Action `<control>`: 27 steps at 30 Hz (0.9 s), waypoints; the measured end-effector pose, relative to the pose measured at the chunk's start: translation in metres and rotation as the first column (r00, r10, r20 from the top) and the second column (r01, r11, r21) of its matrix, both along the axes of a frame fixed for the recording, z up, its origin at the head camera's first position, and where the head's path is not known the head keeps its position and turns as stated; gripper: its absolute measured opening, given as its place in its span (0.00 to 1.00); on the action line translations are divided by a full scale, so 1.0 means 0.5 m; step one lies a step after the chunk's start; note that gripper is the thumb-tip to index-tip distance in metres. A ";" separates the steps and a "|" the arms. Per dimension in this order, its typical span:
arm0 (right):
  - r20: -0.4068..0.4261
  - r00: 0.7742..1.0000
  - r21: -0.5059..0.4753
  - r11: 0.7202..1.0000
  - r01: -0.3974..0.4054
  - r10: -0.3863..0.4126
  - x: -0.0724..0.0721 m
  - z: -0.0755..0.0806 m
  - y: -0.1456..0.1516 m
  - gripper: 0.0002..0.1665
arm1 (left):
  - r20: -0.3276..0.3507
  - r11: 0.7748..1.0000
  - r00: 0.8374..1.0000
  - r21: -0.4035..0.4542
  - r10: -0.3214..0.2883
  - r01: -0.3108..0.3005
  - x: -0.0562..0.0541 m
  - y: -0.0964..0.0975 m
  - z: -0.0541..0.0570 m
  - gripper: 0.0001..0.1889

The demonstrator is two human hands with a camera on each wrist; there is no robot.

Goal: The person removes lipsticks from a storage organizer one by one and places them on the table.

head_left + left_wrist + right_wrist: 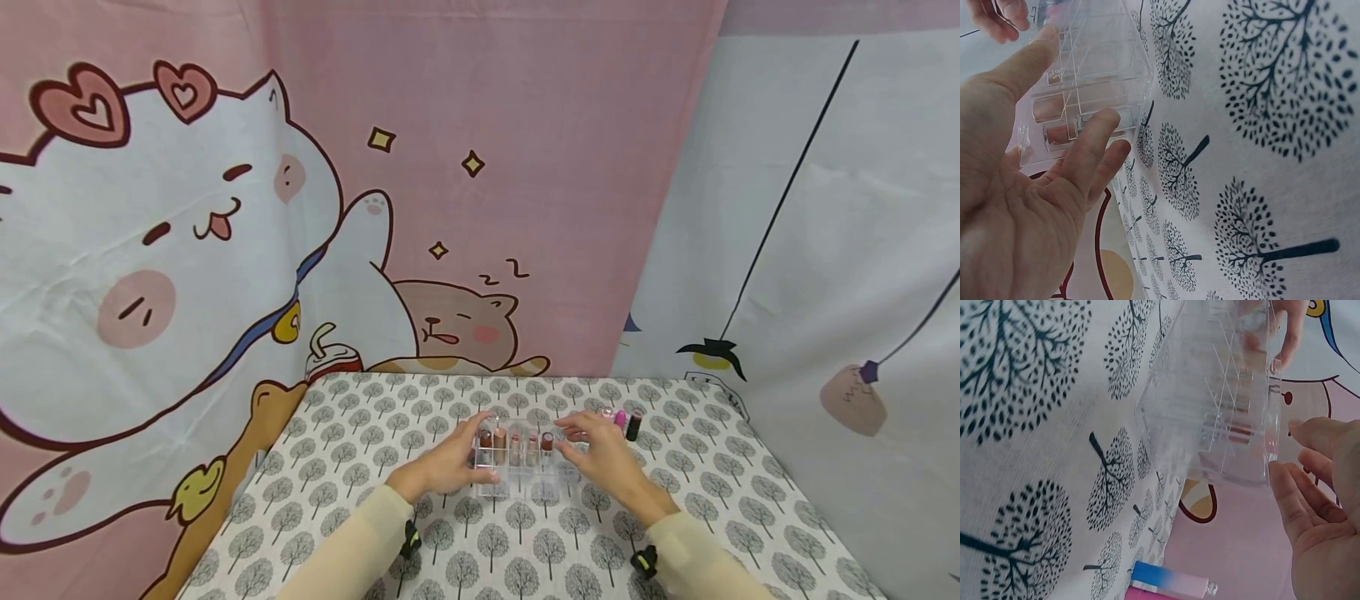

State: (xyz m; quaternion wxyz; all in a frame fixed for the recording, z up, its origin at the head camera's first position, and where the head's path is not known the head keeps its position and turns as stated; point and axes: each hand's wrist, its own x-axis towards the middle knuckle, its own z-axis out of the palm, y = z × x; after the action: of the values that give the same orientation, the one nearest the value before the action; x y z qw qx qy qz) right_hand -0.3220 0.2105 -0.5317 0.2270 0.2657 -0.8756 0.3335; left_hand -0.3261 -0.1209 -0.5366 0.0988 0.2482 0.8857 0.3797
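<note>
A clear plastic lipstick organizer [517,479] stands on the table, with several lipsticks upright along its back row. Among them are a dark red-brown lipstick [547,441] at the right end and a copper-toned tube [499,443] near the left. My left hand [450,457] grips the organizer's left end, thumb along the front and fingers round the side. In the left wrist view the fingertips [1107,122] overlap the clear wall. My right hand [609,454] is beside the right end, fingers extended and holding nothing. Its fingertips [1277,472] are right at the organizer's edge in the right wrist view.
Behind the right hand are a bright pink tube [620,418] and a black tube [634,427] on the table. A blue-to-pink tube [1169,579] shows in the right wrist view. The tree-print tablecloth [491,542] meets a cartoon-printed curtain [570,208] at the back.
</note>
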 end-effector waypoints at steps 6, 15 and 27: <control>0.062 0.998 0.038 0.999 0.024 -0.026 0.001 0.007 -0.019 0.22 | -0.003 1.000 1.000 0.001 0.004 -0.004 0.001 0.000 -0.001 0.60; 0.144 0.985 0.113 0.991 0.074 -0.090 -0.004 0.017 -0.046 0.20 | -0.006 1.000 1.000 0.000 -0.001 0.001 0.002 0.001 0.001 0.60; 0.127 0.980 0.193 0.973 0.129 -0.156 -0.012 0.019 -0.066 0.15 | -0.014 1.000 1.000 -0.003 0.001 -0.001 0.001 0.001 -0.001 0.60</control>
State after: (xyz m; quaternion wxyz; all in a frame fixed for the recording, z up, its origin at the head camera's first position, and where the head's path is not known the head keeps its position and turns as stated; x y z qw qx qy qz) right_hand -0.3281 0.1777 -0.5223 0.1623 0.1975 -0.9333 0.2522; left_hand -0.3257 -0.1205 -0.5373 0.0929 0.2502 0.8870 0.3768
